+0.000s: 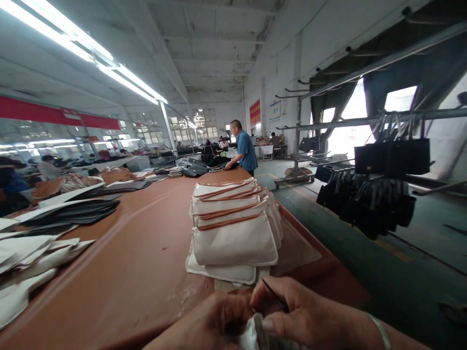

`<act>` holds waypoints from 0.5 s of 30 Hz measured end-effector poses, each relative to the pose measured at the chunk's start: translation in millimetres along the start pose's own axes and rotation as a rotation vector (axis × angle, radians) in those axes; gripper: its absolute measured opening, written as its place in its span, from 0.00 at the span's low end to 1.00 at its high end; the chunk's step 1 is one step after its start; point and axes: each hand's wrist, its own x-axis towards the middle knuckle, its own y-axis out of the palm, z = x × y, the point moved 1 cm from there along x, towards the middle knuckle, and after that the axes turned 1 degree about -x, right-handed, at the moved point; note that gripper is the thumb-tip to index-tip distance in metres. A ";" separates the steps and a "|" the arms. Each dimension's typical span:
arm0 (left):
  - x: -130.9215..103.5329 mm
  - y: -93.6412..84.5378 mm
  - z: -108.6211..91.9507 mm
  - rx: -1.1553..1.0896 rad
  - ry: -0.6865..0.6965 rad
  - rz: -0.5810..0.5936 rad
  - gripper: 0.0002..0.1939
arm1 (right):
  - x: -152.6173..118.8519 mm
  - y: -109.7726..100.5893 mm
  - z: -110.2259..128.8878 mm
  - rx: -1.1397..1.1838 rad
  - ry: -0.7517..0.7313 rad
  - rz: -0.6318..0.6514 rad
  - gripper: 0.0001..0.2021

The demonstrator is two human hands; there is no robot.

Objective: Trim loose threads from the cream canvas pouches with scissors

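And here a pale piece (251, 335) is being pinched, low before the stack, by the fingers of the left hand (209, 318) and right hand (304, 316) (a dark pointed tool (274, 293) is gripped by the right, too); beyond, pale pouches (235, 238) are piled on the brown surface (146, 253).

The left hand (224, 313) and right hand (295, 313) were bare, as were both visible forearms (350, 324). A narrow, pale, smooth bangle (380, 330) ringed the right one.

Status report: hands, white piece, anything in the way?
Left hand, right hand gripping white piece. Dark pointed tool in right hand. Pouch stack just beyond.
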 end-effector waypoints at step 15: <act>46.3 -36.8 19.5 -0.009 -0.174 -0.052 0.25 | 24.7 -31.6 -35.5 0.157 -0.022 0.010 0.13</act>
